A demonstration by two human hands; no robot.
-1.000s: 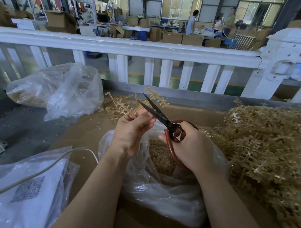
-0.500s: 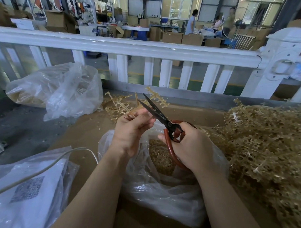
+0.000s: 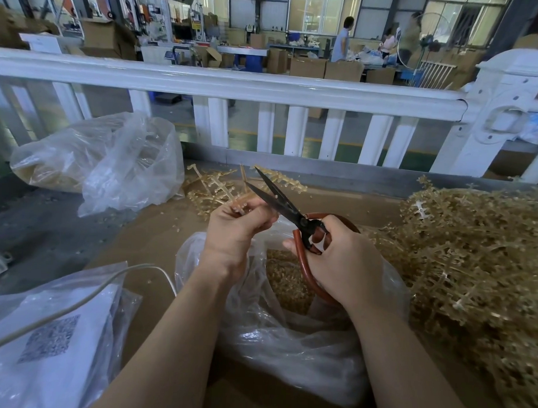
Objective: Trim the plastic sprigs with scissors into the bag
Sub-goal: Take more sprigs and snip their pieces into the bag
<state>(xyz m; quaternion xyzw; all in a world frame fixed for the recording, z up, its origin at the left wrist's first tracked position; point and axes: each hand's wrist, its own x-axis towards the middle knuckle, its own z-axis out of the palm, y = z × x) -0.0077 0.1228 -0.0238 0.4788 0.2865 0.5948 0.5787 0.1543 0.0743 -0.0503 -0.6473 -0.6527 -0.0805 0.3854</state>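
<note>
In the head view, a cut is judged to be in hand: a sprig (image 3: pixel 228 191) is pinched in the curled fingers of the left hand (image 3: pixel 234 230) at the centre of the frame, and the scissors (image 3: pixel 287 206) are gripped by their red-brown loops in the right hand (image 3: pixel 340 261), blades parted just beside the left fingertips. For the next move, the blades would need to be closed on a branch clear of the fingers, with the sprig kept above the bag (image 3: pixel 287 335) so that offcuts drop in. The sprig is seen as a thin, pale-gold plastic stem with short knobbed side branches. The clear bag, lower centre, already holds a bed of small trimmings; an untrimmed pile (image 3: pixel 473 256) is heaped at the right of the frame.
</note>
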